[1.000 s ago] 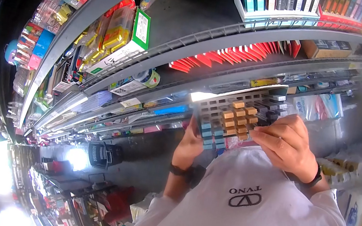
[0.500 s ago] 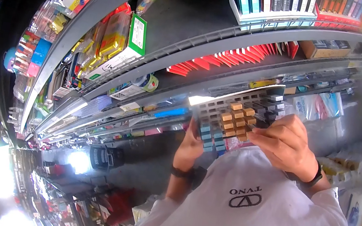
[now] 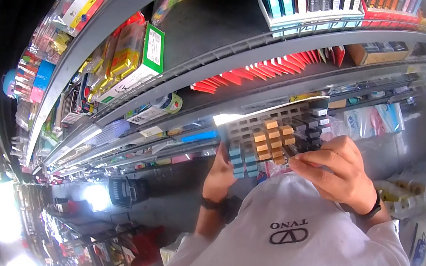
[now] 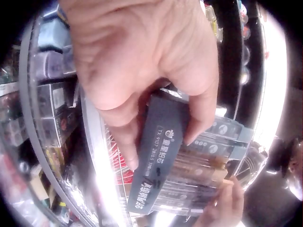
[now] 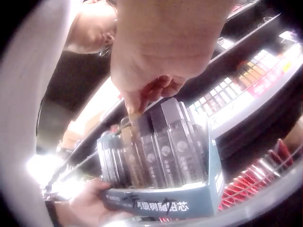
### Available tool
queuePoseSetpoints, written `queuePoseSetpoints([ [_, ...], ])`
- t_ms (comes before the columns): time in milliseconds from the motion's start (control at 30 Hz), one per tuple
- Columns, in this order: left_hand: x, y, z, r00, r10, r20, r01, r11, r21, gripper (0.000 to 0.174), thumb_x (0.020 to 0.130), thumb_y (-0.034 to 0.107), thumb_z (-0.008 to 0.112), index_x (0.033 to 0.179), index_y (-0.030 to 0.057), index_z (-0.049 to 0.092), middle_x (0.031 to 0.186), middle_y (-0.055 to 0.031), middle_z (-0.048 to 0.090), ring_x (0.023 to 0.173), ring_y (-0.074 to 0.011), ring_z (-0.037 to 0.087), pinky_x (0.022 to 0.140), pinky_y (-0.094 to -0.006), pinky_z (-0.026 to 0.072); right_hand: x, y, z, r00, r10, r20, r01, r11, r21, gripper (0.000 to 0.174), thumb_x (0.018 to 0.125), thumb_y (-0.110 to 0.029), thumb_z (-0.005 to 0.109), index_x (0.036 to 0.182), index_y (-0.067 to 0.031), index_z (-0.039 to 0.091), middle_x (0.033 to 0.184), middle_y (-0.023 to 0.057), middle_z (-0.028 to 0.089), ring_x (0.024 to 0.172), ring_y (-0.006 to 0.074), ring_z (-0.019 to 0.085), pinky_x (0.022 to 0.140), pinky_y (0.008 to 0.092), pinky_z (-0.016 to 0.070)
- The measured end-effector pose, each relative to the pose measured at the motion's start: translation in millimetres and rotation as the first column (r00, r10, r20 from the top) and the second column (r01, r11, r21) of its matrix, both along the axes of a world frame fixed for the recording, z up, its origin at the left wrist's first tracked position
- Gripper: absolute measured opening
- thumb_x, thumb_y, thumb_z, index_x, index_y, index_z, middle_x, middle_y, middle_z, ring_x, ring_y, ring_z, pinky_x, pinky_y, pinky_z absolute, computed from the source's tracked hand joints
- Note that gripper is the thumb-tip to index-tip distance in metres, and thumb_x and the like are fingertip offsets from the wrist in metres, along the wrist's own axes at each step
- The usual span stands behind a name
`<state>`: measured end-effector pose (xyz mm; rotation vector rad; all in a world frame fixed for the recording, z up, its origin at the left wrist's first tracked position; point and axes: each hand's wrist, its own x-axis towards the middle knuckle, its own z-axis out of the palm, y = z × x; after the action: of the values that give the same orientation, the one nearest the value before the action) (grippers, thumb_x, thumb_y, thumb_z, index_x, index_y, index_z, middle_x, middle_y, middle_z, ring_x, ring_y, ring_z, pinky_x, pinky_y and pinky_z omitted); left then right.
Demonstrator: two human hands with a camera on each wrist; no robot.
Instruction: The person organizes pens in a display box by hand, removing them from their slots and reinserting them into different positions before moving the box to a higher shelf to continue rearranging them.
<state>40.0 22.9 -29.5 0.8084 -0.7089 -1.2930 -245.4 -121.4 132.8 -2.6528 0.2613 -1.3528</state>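
At the centre of the head view, before grey metal shop shelves point(image 3: 220, 57), the left hand point(image 3: 220, 175) grips a grey cardboard display box point(image 3: 251, 127) from below, while the right hand point(image 3: 338, 172) pinches one slim brown plastic case point(image 5: 131, 151) standing in its rows.

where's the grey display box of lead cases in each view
Head: display box centre, held before the shelves.
Left wrist: display box centre, gripped under the palm.
Right wrist: display box bottom centre, under the right hand pinching a lead case.
Shared landmark: the left hand gripping the box's end.
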Motion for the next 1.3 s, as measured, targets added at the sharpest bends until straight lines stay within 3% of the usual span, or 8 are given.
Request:
queuePoseSetpoints([
  [200,-6.4,-2.5,22.6,1.000,-0.002,0.029,0.002,1.000,0.011,0.039,0.109,0.035,0.057,0.143,0.0151,0.052,0.101,0.0026,0.052,0.088,-0.0132,0.049,0.073,-0.0311,0.0405,-2.5,-1.9,1.4,1.000,-0.025,0.010,0.026,0.998,-0.064,0.039,0.066,-0.009,0.088,0.104,-0.0126,0.082,0.102,-0.0028,0.073,0.088,0.0175,0.062,0.076,0.0310,0.0496],
  [333,-15.0,1.6,35.0,0.995,0.063,0.081,-0.071,0.992,0.102,0.038,0.109,0.031,0.055,0.142,0.0117,0.052,0.115,-0.0027,0.061,0.101,-0.0178,0.059,0.083,-0.0344,0.0486,-6.3,3.2,3.0,0.999,-0.034,-0.017,0.032,0.992,-0.120,0.038,0.066,-0.008,0.087,0.103,-0.0123,0.081,0.104,-0.0024,0.072,0.091,0.0171,0.062,0.076,0.0303,0.0498],
  [433,-20.7,7.8,39.4,0.923,0.096,0.372,-0.148,0.983,0.112,0.038,0.110,0.027,0.053,0.143,0.0081,0.052,0.128,-0.0080,0.063,0.116,-0.0230,0.062,0.096,-0.0379,0.0508,-6.3,6.1,5.4,1.000,-0.003,-0.030,0.000,0.993,-0.122,0.035,0.067,-0.008,0.086,0.101,-0.0115,0.081,0.106,-0.0023,0.072,0.094,0.0172,0.062,0.075,0.0301,0.0492],
  [600,-10.8,11.0,12.7,0.997,0.058,-0.045,-0.059,0.998,-0.018,0.043,0.110,0.028,0.050,0.147,0.0060,0.050,0.138,-0.0094,0.062,0.128,-0.0277,0.059,0.110,-0.0442,0.0464,-6.8,3.5,6.6,0.998,-0.044,-0.043,0.040,0.995,-0.094,0.036,0.072,-0.008,0.083,0.107,-0.0109,0.079,0.108,-0.0017,0.072,0.095,0.0184,0.064,0.075,0.0311,0.0487],
  [833,-12.5,-7.2,6.6,1.000,-0.014,-0.026,0.014,1.000,-0.006,0.057,0.104,0.025,0.059,0.156,0.0079,0.041,0.142,-0.0090,0.058,0.128,-0.0256,0.056,0.105,-0.0451,0.0451,-12.6,0.0,-3.3,0.985,-0.171,-0.026,0.170,0.984,-0.052,0.042,0.074,-0.009,0.081,0.116,-0.0114,0.076,0.113,0.0001,0.070,0.098,0.0205,0.064,0.079,0.0336,0.0501],
  [933,-28.5,-18.3,22.7,0.997,0.066,-0.049,-0.059,0.990,0.129,0.092,0.089,0.008,0.081,0.163,0.0072,0.027,0.133,-0.0056,0.058,0.112,-0.0155,0.062,0.083,-0.0287,0.0552,-12.7,-2.4,1.4,0.974,-0.224,-0.042,0.223,0.974,-0.026,0.043,0.075,-0.013,0.083,0.118,-0.0115,0.076,0.121,0.0018,0.067,0.101,0.0217,0.063,0.079,0.0338,0.0503],
  [1167,-37.5,-38.2,35.8,0.983,0.017,-0.181,-0.002,0.997,0.080,0.090,0.087,0.013,0.086,0.160,0.0065,0.033,0.141,-0.0089,0.058,0.120,-0.0193,0.063,0.092,-0.0319,0.0555,-21.8,0.1,3.3,0.946,-0.296,-0.135,0.301,0.954,0.016,0.045,0.078,-0.020,0.085,0.121,-0.0100,0.075,0.131,0.0022,0.063,0.111,0.0254,0.060,0.089,0.0401,0.0500],
  [1300,-45.9,-53.4,46.4,1.000,-0.002,0.019,0.000,0.996,0.094,0.077,0.091,0.014,0.082,0.154,0.0031,0.040,0.138,-0.0106,0.062,0.123,-0.0221,0.064,0.098,-0.0350,0.0559,-21.5,-6.9,-6.8,0.940,-0.303,-0.154,0.315,0.947,0.061,0.046,0.080,-0.022,0.085,0.123,-0.0110,0.074,0.134,0.0025,0.062,0.115,0.0271,0.058,0.091,0.0417,0.0485],
])
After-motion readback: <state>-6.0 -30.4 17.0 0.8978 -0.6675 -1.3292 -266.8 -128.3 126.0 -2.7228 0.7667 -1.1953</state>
